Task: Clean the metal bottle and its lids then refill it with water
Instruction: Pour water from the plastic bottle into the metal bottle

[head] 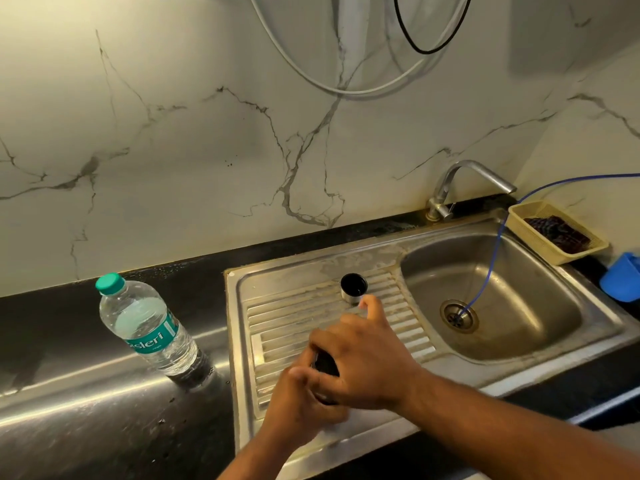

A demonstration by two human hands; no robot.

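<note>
Both my hands close round the metal bottle (325, 367) over the drainboard (277, 317), at 6 o'clock. My left hand (301, 400) grips low and my right hand (367, 362) wraps the top, forefinger straight. Only a dark, blurred sliver shows, probably its neck. The steel cap (353, 289) stands mouth-up at 12, just beyond that fingertip. The basin (519, 341) lies open at 2. The Bisleri water bottle (149, 327) stands at 9, past the sink's edge.
</note>
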